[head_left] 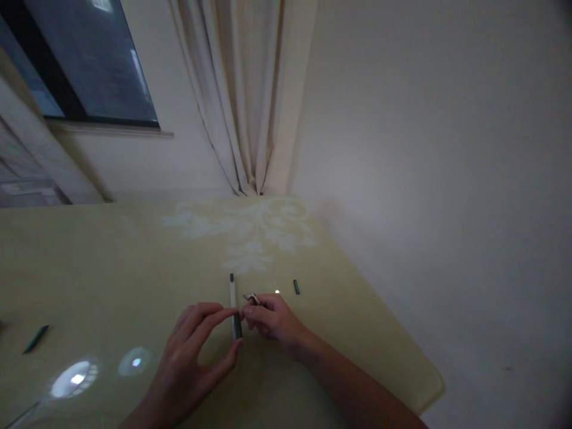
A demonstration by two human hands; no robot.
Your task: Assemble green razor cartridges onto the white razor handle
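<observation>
My left hand (192, 351) pinches a short dark green and black stick-like piece (238, 325) by its two ends, between thumb and fingertips. A slim white stick with a dark tip (232, 291) lies upright in view just behind it; its lower part is partly hidden by the piece and fingers. Close on the right, my right hand (270, 319) is closed round a small silvery metal thing (251, 297), whose end sticks out past the fingers. Its kind is too small and dim to make out.
Another short dark green piece (296, 286) lies right of my hands. A longer dark green one (36, 339) rests far left on the glossy yellowish table (357, 333). A thin object (21, 415) shows at the lower left corner. A wall (447, 179) borders the table's right side; a curtain (241, 95) hangs behind.
</observation>
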